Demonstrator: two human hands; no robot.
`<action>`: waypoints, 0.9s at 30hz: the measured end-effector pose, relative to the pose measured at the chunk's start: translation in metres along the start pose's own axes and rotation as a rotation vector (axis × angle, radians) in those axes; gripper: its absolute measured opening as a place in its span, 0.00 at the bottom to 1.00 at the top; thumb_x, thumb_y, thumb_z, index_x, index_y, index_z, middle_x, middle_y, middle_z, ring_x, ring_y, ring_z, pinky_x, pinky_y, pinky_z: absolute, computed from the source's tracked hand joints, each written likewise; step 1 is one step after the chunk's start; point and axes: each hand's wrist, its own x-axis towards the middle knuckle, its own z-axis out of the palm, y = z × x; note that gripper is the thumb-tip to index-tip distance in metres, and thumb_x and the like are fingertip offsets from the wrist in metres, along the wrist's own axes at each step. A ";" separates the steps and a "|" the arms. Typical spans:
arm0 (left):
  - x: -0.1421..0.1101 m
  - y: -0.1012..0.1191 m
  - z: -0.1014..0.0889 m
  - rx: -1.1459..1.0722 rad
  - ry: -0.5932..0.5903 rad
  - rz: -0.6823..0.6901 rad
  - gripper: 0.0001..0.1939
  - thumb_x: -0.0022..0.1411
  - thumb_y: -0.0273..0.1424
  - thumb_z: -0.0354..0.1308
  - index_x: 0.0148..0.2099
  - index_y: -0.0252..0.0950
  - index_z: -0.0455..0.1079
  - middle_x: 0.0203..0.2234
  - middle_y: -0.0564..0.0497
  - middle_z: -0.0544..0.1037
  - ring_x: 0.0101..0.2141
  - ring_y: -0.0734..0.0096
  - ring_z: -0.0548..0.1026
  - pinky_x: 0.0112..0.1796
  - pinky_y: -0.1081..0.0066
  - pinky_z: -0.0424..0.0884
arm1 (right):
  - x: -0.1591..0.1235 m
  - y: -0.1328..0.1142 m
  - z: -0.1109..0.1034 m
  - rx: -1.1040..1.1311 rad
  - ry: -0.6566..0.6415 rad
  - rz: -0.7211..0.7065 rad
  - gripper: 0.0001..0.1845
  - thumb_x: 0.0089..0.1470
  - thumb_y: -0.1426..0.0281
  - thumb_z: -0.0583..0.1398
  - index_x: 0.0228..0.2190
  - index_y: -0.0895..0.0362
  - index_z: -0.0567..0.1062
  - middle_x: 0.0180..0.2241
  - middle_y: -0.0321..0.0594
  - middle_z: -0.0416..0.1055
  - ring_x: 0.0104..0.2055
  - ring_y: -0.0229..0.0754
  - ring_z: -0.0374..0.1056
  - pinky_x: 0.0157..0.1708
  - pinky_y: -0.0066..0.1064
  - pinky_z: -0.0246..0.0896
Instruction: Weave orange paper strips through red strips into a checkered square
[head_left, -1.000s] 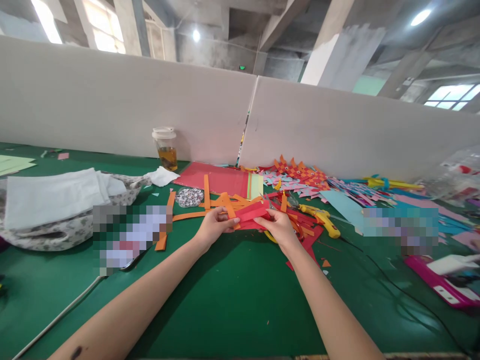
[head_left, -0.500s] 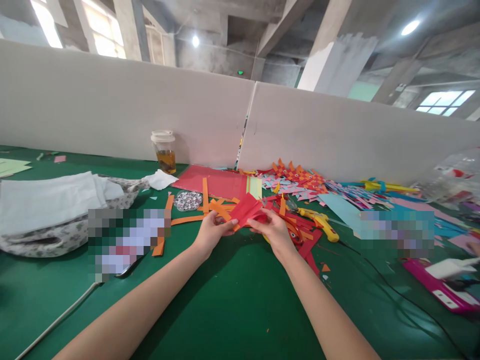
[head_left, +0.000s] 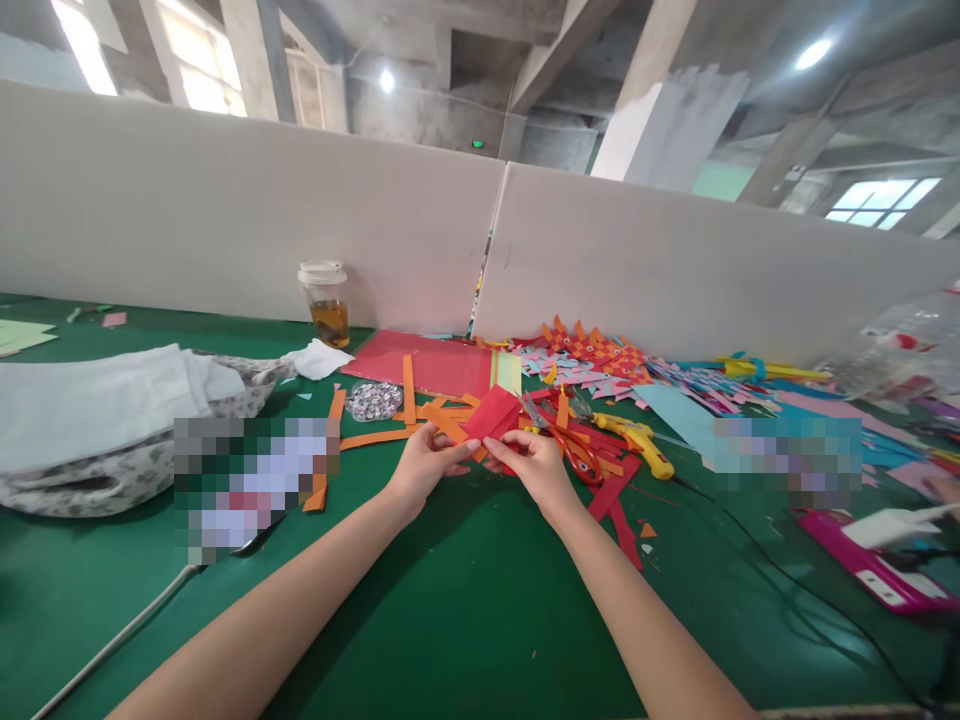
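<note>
A folded piece of red paper (head_left: 495, 411) is held above the green table between my two hands. My left hand (head_left: 426, 464) pinches its lower left edge between thumb and fingers. My right hand (head_left: 534, 462) pinches the lower right edge, its thumb close to the left thumb. Orange paper strips (head_left: 442, 420) lie just behind the fingers. Right of the hands rest orange-handled scissors (head_left: 581, 458) among red paper strips (head_left: 616, 490). A yellow glue gun (head_left: 637, 443) lies beyond them with its black cord trailing right.
A bag of small round googly eyes (head_left: 375, 401) and a red sheet (head_left: 420, 362) lie behind. A lidded cup of tea (head_left: 327, 305) stands by the partition (head_left: 247, 220). Left is a patterned cloth (head_left: 142, 480); right, woven orange-red pieces (head_left: 596, 350) and a pink power strip (head_left: 870, 570).
My right hand has moved left, closer to my left hand. The red paper now looks folded more compactly, and the scissors beside it show more fully.
</note>
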 end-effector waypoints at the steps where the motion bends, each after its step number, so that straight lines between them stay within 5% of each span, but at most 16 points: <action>1: 0.000 0.000 -0.001 0.005 -0.010 -0.001 0.23 0.38 0.34 0.68 0.27 0.34 0.56 0.17 0.60 0.64 0.23 0.78 0.70 0.27 0.73 0.73 | 0.000 -0.001 -0.001 -0.019 -0.006 -0.008 0.16 0.38 0.57 0.64 0.22 0.58 0.74 0.20 0.36 0.70 0.25 0.41 0.70 0.29 0.32 0.66; 8: 0.003 -0.002 -0.005 0.014 -0.044 0.021 0.21 0.40 0.34 0.67 0.31 0.34 0.59 0.24 0.53 0.72 0.25 0.76 0.73 0.27 0.75 0.72 | -0.001 0.000 -0.003 -0.064 -0.077 -0.007 0.18 0.40 0.56 0.63 0.25 0.59 0.74 0.22 0.38 0.72 0.25 0.41 0.70 0.30 0.33 0.66; 15: 0.002 -0.001 -0.006 -0.052 -0.049 0.026 0.21 0.40 0.34 0.68 0.30 0.34 0.59 0.19 0.58 0.68 0.23 0.78 0.71 0.27 0.75 0.72 | -0.004 -0.002 0.000 -0.077 -0.079 -0.023 0.17 0.41 0.57 0.63 0.26 0.59 0.75 0.22 0.37 0.71 0.25 0.40 0.70 0.29 0.32 0.66; 27: 0.008 -0.002 -0.012 -0.074 -0.005 0.006 0.21 0.38 0.33 0.69 0.34 0.33 0.63 0.23 0.52 0.74 0.26 0.74 0.74 0.28 0.76 0.72 | -0.004 -0.004 -0.006 -0.147 -0.075 -0.018 0.15 0.39 0.58 0.63 0.19 0.59 0.73 0.18 0.36 0.70 0.20 0.39 0.68 0.24 0.30 0.63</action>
